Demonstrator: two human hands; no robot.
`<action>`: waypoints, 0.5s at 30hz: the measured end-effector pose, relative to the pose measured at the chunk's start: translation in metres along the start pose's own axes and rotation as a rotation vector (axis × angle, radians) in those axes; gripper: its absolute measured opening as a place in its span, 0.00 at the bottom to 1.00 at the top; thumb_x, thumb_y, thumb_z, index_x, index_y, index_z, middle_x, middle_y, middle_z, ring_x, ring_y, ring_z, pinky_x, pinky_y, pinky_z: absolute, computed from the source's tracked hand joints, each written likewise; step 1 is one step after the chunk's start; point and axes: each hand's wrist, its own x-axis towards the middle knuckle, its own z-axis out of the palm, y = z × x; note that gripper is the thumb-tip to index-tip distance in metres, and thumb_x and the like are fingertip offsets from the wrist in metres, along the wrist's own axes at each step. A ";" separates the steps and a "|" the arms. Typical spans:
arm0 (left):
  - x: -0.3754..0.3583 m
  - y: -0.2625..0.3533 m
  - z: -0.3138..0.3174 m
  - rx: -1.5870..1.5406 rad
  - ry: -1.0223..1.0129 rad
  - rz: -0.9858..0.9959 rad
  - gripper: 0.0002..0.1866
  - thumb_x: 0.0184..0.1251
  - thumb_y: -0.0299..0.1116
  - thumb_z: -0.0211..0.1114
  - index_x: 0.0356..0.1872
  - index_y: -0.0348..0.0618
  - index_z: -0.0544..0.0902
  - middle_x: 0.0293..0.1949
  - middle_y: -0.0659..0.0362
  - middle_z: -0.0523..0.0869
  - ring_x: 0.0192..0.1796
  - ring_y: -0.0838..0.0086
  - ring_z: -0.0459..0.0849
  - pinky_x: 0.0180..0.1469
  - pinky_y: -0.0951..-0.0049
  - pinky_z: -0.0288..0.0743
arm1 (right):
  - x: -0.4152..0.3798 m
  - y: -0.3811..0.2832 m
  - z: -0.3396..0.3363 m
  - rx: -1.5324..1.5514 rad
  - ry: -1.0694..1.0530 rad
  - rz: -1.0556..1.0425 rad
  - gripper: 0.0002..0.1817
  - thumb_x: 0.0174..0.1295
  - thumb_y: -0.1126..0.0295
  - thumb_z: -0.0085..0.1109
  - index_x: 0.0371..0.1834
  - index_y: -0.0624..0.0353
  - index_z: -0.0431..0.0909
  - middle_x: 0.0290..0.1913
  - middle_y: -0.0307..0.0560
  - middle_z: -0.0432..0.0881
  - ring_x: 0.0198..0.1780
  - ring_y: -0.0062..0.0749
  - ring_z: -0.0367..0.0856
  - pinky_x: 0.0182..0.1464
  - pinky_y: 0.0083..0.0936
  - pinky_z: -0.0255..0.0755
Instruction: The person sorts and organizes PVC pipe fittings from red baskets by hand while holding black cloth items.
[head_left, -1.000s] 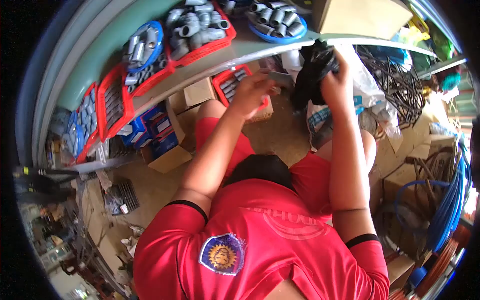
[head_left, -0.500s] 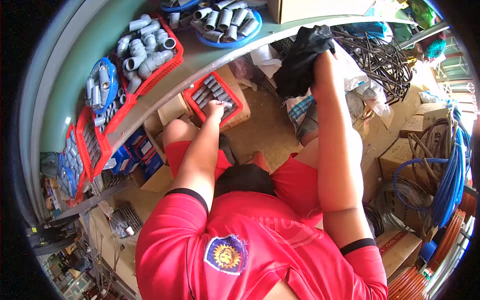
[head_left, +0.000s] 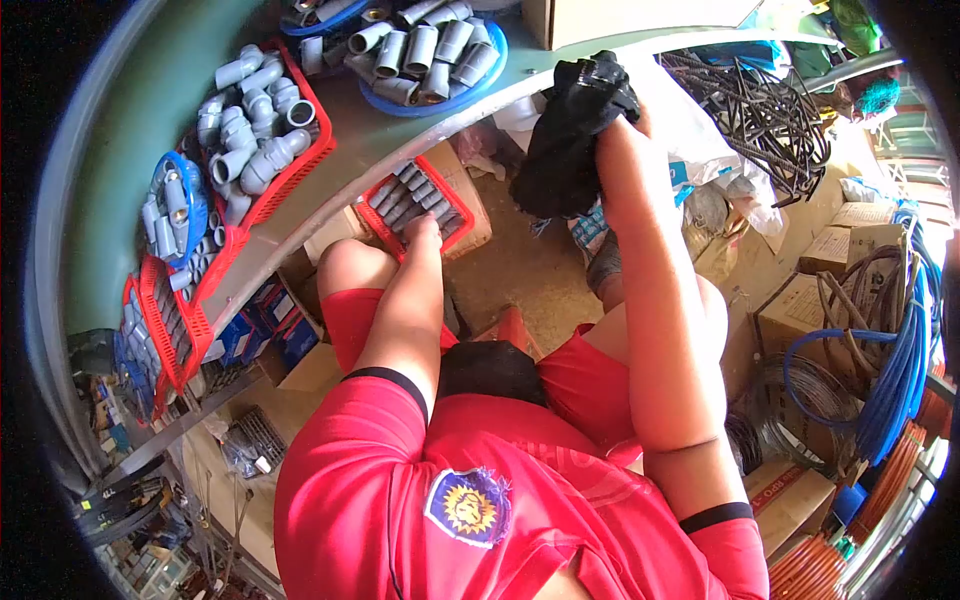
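Grey pipe pieces [head_left: 405,195] lying in rows in red basket [head_left: 450,187], directly under my left hand [head_left: 424,230]. I'm dipping left fingers among them, partly curled; can't tell whether they're grasping any. My right hand [head_left: 625,125] is gripping black bag [head_left: 565,140], fingers bunched round it, beyond and right of left hand. Many pieces sitting outside bag; bag's folds hiding contents, so amount inside staying unknown.

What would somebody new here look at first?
Probably the bright red shirt filling the bottom middle, with its sun badge. Then the crinkly black bag in the right hand, near the top middle. Gray pipe fittings crowd the upper left, and a big blue coil hangs at the right.
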 end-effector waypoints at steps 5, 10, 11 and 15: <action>0.042 -0.021 0.003 -0.246 -0.113 -0.125 0.05 0.69 0.25 0.64 0.33 0.38 0.77 0.27 0.56 0.82 0.21 0.69 0.78 0.23 0.69 0.77 | -0.004 -0.003 0.000 -0.013 0.003 0.007 0.27 0.62 0.66 0.55 0.65 0.59 0.70 0.43 0.48 0.82 0.42 0.29 0.80 0.46 0.26 0.75; 0.010 -0.009 -0.001 -0.230 -0.050 -0.106 0.06 0.64 0.18 0.62 0.39 0.39 0.77 0.32 0.54 0.81 0.31 0.65 0.83 0.29 0.68 0.84 | 0.014 0.012 -0.002 0.019 -0.061 -0.015 0.27 0.63 0.62 0.57 0.66 0.56 0.71 0.46 0.48 0.81 0.46 0.30 0.78 0.51 0.25 0.72; 0.001 -0.004 -0.005 -0.254 -0.039 -0.118 0.08 0.62 0.17 0.62 0.40 0.38 0.76 0.33 0.53 0.81 0.31 0.64 0.83 0.29 0.68 0.84 | 0.015 0.012 0.003 0.081 -0.045 0.002 0.24 0.64 0.63 0.58 0.63 0.57 0.73 0.47 0.47 0.82 0.47 0.30 0.79 0.51 0.26 0.73; -0.024 0.009 -0.028 -0.119 -0.168 0.085 0.16 0.61 0.16 0.63 0.50 0.40 0.81 0.36 0.55 0.84 0.28 0.69 0.82 0.26 0.72 0.80 | 0.021 0.006 0.015 0.191 -0.054 0.037 0.17 0.66 0.64 0.60 0.56 0.59 0.77 0.47 0.44 0.83 0.48 0.31 0.81 0.52 0.29 0.75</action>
